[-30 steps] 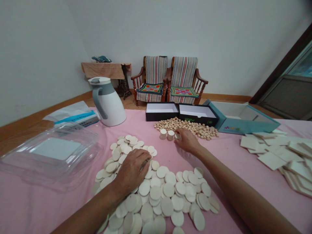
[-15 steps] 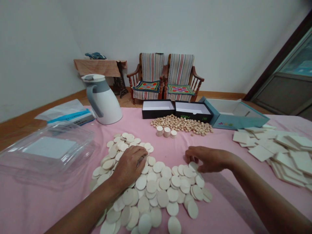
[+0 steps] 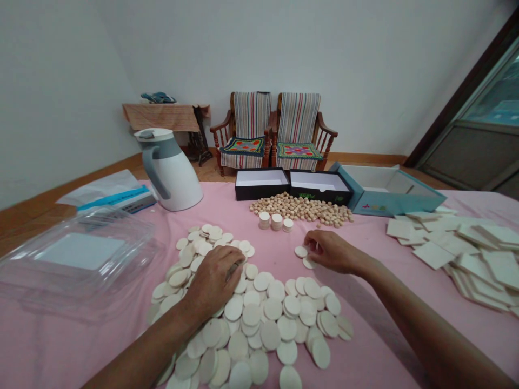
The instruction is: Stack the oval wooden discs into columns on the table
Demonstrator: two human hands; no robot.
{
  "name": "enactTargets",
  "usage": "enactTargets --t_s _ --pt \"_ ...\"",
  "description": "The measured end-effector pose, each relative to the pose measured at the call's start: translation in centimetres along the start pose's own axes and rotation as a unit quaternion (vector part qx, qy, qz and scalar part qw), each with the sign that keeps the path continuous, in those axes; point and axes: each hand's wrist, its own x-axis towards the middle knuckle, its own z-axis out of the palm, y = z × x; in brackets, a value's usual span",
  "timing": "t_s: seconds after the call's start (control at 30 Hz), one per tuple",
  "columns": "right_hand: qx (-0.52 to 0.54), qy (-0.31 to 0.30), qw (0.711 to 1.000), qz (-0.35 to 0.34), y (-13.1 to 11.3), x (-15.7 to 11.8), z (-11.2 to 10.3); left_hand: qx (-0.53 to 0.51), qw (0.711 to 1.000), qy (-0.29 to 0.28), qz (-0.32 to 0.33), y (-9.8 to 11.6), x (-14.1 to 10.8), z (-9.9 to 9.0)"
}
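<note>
Pale round wooden discs [image 3: 271,335] lie in a broad, loose pile on the pink cloth. My left hand [image 3: 217,275] rests palm down on the pile's left part, its fingers stretched out over the discs. Beyond the pile's right side, my right hand [image 3: 330,251] has its fingers bent together at two discs on the cloth. One disc [image 3: 300,252] pokes out left of the fingertips, and another disc [image 3: 308,263] is partly under the thumb. Three short stacks of discs [image 3: 276,221] stand a little farther away.
Small wooden beads [image 3: 302,209] are heaped behind the stacks, before two black boxes [image 3: 261,192] and a blue box [image 3: 397,202]. Square wooden pieces [image 3: 433,254] lie at right. At left are a white jug [image 3: 178,181], a clear plastic container [image 3: 133,237] and a packet [image 3: 117,199].
My right hand has moved away from the pile's edge, forward and slightly left, and two discs now lie at its fingers, apart from the pile. My left hand stays in place.
</note>
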Motion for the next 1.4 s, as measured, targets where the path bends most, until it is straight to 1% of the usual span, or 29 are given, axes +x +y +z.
enactTargets --t_s 0.07,0.13,0.2,0.27,0.4,0.47,0.57,0.7,0.77,0.83,0.93,1.0,1.1,1.13,1.2,1.27,1.33,1.4 --pt "0.014 0.020 0.998 -0.055 0.1 0.0 0.2 0.000 1.000 -0.001 0.000 0.0 0.0 0.0" --pt "0.028 0.022 0.992 -0.121 0.0 0.0 0.4 0.000 1.000 0.000 0.003 0.0 0.1 0.0" --pt "0.031 0.024 0.988 -0.149 -0.3 0.1 0.6 0.000 1.000 0.002 0.006 0.0 0.1 0.0" --pt "0.022 0.033 0.990 -0.139 -0.7 0.2 1.0 0.000 1.000 0.003 0.007 0.0 0.0 0.0" --pt "-0.004 0.053 0.994 -0.093 -1.3 0.5 1.7 -0.001 1.000 0.003 0.000 0.0 -0.1 0.1" --pt "-0.004 0.074 0.994 -0.078 -1.3 1.1 1.8 -0.001 1.000 0.005 -0.003 -0.1 -0.1 0.1" --pt "-0.002 0.135 0.989 -0.056 -1.0 2.5 1.6 -0.001 1.000 0.006 -0.002 -0.1 -0.2 0.2" --pt "-0.018 0.230 0.972 -0.032 -0.6 5.1 1.3 -0.004 1.000 0.005 0.001 0.0 -0.2 0.1" --pt "-0.028 0.259 0.965 -0.021 -0.4 6.2 1.6 -0.006 1.000 0.006 0.000 0.1 -0.2 0.0" --pt "-0.039 0.265 0.963 -0.019 -0.1 7.0 2.0 -0.006 1.000 0.009 -0.001 0.1 -0.3 -0.1" --pt "-0.051 0.256 0.965 -0.015 0.1 7.4 2.6 -0.009 1.000 0.009 -0.001 0.1 -0.2 -0.1" --pt "-0.048 0.253 0.966 -0.007 0.0 7.2 2.5 -0.010 1.000 0.005 -0.001 0.0 -0.2 0.0" --pt "-0.027 0.245 0.969 -0.005 -0.3 6.3 1.5 -0.012 1.000 0.003 0.000 0.0 -0.2 0.0" --pt "-0.019 0.232 0.973 -0.010 -0.4 5.7 1.1 -0.013 1.000 0.003 0.000 -0.1 -0.2 0.0" --pt "-0.005 0.171 0.985 -0.029 -0.4 4.3 0.1 -0.012 1.000 0.004 -0.001 -0.1 -0.2 0.1" --pt "0.006 0.071 0.996 -0.049 -0.3 2.6 -0.8 -0.010 1.000 0.003 -0.002 -0.1 -0.2 0.2" --pt "0.016 -0.019 0.997 -0.072 0.0 0.8 -1.2 -0.005 1.000 0.006 0.000 -0.2 -0.2 0.2" --pt "0.022 -0.066 0.991 -0.111 0.2 -0.7 -1.3 0.000 1.000 0.007 0.002 -0.2 -0.1 0.3"
